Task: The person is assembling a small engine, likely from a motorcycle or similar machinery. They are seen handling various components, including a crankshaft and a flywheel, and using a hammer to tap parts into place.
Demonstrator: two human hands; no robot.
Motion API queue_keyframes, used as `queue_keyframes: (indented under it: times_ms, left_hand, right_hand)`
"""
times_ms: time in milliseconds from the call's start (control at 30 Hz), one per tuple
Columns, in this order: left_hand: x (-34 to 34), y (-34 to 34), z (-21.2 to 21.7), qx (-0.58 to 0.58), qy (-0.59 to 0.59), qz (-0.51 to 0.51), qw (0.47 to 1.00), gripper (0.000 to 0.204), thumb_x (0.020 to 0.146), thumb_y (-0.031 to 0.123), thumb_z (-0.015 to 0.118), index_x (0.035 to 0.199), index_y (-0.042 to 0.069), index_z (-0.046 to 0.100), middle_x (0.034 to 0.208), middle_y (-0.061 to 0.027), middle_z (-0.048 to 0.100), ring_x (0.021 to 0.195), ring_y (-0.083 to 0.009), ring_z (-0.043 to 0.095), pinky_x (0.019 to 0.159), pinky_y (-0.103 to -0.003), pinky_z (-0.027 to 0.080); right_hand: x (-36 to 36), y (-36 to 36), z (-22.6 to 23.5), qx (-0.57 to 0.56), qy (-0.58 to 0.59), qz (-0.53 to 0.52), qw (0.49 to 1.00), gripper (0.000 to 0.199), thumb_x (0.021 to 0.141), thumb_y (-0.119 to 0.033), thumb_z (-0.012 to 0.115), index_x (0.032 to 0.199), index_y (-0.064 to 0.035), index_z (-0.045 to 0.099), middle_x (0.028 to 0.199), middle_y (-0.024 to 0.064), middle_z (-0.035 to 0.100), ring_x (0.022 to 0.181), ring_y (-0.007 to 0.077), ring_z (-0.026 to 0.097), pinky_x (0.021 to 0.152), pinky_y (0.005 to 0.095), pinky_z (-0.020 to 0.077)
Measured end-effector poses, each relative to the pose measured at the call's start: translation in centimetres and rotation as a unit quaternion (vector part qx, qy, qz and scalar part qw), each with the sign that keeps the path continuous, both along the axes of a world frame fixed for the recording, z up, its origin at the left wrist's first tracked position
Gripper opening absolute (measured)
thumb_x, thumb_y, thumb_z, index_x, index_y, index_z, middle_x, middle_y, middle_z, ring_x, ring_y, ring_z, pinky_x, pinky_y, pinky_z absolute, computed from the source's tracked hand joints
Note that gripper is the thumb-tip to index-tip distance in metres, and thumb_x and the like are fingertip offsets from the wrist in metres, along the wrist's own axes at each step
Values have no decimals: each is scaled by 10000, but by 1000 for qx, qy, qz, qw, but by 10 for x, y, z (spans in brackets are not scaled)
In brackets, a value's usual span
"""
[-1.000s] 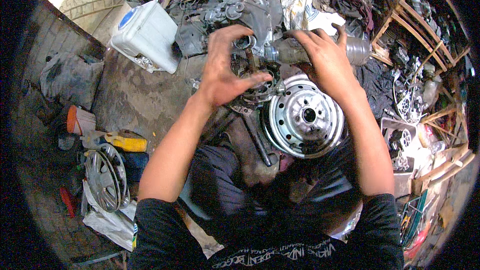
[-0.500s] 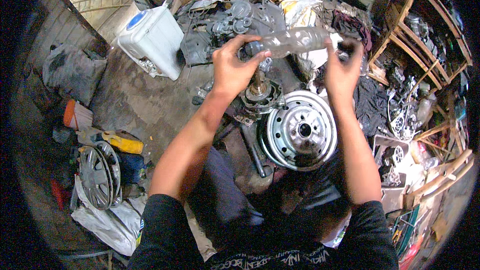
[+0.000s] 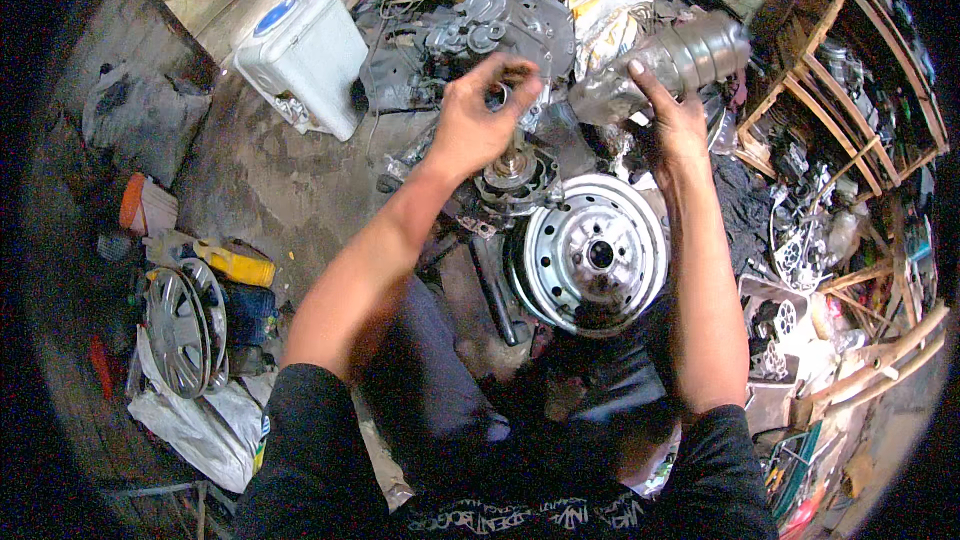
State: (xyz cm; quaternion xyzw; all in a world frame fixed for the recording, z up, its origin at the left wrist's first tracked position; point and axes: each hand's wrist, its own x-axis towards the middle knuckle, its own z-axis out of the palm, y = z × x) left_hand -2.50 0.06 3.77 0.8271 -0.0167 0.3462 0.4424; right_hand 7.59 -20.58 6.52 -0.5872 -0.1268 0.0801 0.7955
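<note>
My right hand (image 3: 680,125) is closed around a clear plastic bottle (image 3: 705,52), which is held tilted, its ribbed end up to the right and its narrower end down to the left. My left hand (image 3: 482,115) is apart from the bottle, its fingers curled in a ring. A small dark round shape shows inside that curl; whether the hand holds it, I cannot make out. Below the hands stands a greasy metal part with an upright shaft (image 3: 513,166). A silver steel wheel rim (image 3: 600,255) lies beside it, close to my right forearm.
A dirty engine casing (image 3: 490,35) sits beyond my hands. A white jerrycan with a blue cap (image 3: 305,60) stands at the far left. Wheel covers (image 3: 180,330) and a yellow bottle (image 3: 235,265) lie at the left. Wooden shelving (image 3: 850,70) with metal parts lines the right.
My left hand has come off the bottle's narrow end. My right hand has carried the bottle right and tilted its wide end upward.
</note>
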Motion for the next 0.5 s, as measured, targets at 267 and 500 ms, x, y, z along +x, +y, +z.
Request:
queue_keyframes:
  times_ms: [267,500]
  left_hand:
    - [-12,39,-16,-2,86,24,996,488,1094,442,412,1199,46,677,1058,-90,750,1044,-164,686,929,-324,500]
    - [-18,51,-22,-17,125,4,992,552,1098,486,356,1233,54,673,1068,-77,753,1022,-154,674,890,-320,508]
  right_hand:
    - [-12,-6,12,-121,-216,32,968,506,810,-181,862,1180,64,618,1083,165,736,938,235,715,855,366,570]
    - [-10,3,12,-114,-238,22,964,411,823,-187,851,1105,54,672,984,138,751,834,199,710,743,338,566]
